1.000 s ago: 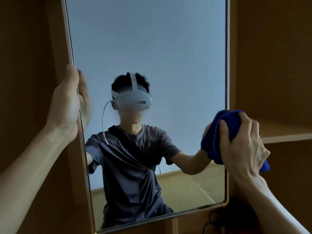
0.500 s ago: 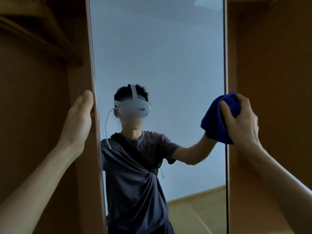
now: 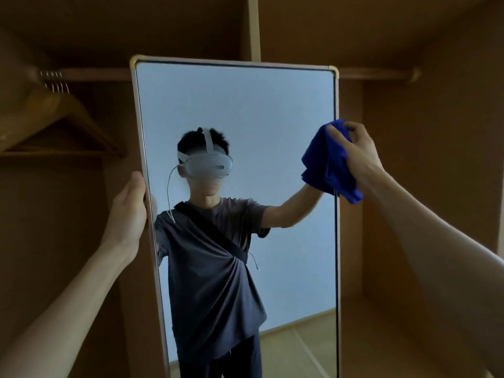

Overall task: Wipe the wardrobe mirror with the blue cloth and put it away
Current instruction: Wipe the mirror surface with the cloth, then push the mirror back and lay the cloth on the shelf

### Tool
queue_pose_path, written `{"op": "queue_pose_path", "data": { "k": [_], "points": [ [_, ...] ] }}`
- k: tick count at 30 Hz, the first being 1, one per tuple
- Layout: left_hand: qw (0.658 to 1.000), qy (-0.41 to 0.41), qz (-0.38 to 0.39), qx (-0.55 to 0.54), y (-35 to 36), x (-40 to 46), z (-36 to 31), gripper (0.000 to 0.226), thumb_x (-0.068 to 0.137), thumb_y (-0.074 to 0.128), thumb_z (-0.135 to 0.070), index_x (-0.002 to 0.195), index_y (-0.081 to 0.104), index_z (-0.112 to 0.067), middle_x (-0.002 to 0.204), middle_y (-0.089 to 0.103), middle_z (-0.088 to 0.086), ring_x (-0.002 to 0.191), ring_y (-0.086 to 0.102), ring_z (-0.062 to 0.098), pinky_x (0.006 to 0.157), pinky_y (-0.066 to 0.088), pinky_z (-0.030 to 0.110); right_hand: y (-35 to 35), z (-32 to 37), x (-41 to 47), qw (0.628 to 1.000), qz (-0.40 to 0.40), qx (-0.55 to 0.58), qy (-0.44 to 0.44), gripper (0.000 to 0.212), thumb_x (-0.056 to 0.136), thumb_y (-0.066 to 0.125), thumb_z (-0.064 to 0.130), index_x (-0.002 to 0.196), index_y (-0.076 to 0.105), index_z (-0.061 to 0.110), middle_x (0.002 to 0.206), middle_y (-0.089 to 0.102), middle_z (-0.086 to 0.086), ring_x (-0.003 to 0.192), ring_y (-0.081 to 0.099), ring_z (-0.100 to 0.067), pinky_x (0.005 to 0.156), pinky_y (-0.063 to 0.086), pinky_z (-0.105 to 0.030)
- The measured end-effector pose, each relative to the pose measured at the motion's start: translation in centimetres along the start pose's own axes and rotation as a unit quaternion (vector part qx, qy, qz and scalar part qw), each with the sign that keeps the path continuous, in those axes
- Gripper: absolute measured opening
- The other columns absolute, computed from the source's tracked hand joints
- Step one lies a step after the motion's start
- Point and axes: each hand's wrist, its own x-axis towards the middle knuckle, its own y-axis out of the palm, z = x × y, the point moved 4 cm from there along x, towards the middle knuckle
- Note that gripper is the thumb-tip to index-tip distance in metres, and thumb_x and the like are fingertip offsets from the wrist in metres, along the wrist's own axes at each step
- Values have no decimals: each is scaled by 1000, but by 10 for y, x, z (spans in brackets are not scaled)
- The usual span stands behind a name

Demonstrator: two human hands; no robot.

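A tall framed wardrobe mirror (image 3: 245, 105) stands in front of me and reflects a person in a dark shirt. My left hand (image 3: 128, 214) grips the mirror's left frame edge, thumb on the front side. My right hand (image 3: 354, 148) holds a bunched blue cloth (image 3: 327, 162) against the glass at the mirror's right edge, about halfway up. Part of the cloth hangs past the frame.
The mirror sits inside a brown wooden wardrobe (image 3: 425, 132). Wooden hangers (image 3: 62, 124) hang from a rail at the upper left. A second rail (image 3: 381, 75) runs at the upper right. An upright divider (image 3: 253, 25) rises behind the mirror's top.
My view has tilted upward, so the mirror's top edge now shows. My right hand has carried the cloth up the right edge. My left hand keeps its hold on the left frame.
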Motion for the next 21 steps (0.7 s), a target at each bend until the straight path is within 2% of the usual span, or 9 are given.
{"op": "queue_pose_path", "data": {
  "k": [1, 4, 5, 8, 11, 13, 17, 19, 21],
  "points": [
    [1000, 1, -3, 3, 3, 0, -3, 55, 101, 33, -54, 82, 50, -5, 66, 46, 14, 58, 42, 27, 57, 37, 38, 1, 0, -1, 1000, 11, 10, 9, 49, 100, 59, 51, 138, 50, 22, 109, 60, 10, 88, 60, -4, 77, 54, -24],
    [999, 20, -20, 32, 4, -4, -7, 42, 105, 37, -40, 78, 57, -14, 63, 63, -4, 60, 59, 9, 63, 49, 23, 0, 1, -9, 999, 23, 29, 12, 35, 101, 57, 50, 127, 55, 27, 100, 62, 10, 83, 63, -8, 73, 54, -26],
    [998, 30, -22, 44, 4, -6, -5, 35, 104, 41, -37, 82, 60, -18, 71, 68, -10, 68, 63, 2, 70, 50, 21, -1, 3, -11, 999, 21, 34, 8, 30, 102, 56, 49, 124, 56, 29, 99, 63, 10, 82, 63, -8, 72, 54, -25],
    [993, 39, 16, 112, 3, -9, 5, 26, 101, 49, -39, 100, 63, -17, 102, 68, 2, 101, 63, 16, 87, 49, 38, -5, 10, -20, 999, 18, 42, -6, 17, 103, 55, 46, 111, 58, 32, 92, 62, 9, 80, 60, -12, 73, 52, -28],
    [993, 28, 21, 109, 5, -14, 11, 27, 98, 53, -42, 118, 62, -25, 115, 65, -9, 112, 59, 9, 88, 45, 25, -12, 19, -28, 999, 4, 27, -17, 16, 102, 56, 44, 105, 59, 28, 86, 61, 9, 70, 59, -3, 66, 50, -21],
    [995, 39, 0, 97, 8, -23, 8, 22, 99, 55, -33, 120, 60, -34, 117, 63, -16, 110, 58, 2, 88, 43, 16, -16, 27, -35, 999, -4, 9, -33, 20, 102, 56, 42, 108, 60, 23, 84, 60, 11, 63, 57, 3, 60, 48, -16],
    [986, 93, -14, 136, 17, -54, -3, 28, 98, 56, -35, 125, 57, -36, 130, 55, -9, 101, 56, -12, 88, 43, 11, -22, 45, -49, 997, -18, -33, -68, 24, 101, 55, 42, 108, 60, 20, 85, 61, 12, 75, 58, -9, 73, 50, -30],
    [985, 122, 7, 119, 30, -77, -13, 22, 98, 57, -30, 120, 60, -29, 123, 59, -5, 95, 58, -8, 76, 40, 3, -23, 57, -58, 994, -26, -54, -88, 20, 100, 54, 42, 103, 58, 23, 81, 61, 14, 73, 58, -6, 74, 50, -31],
    [986, 139, 43, 84, 48, -105, -23, 18, 98, 59, -27, 115, 62, -21, 108, 63, 0, 78, 58, 0, 65, 41, 6, -23, 70, -69, 990, -29, -82, -110, 18, 101, 53, 41, 105, 56, 24, 78, 60, 15, 65, 55, 1, 66, 47, -21]
  ]
}}
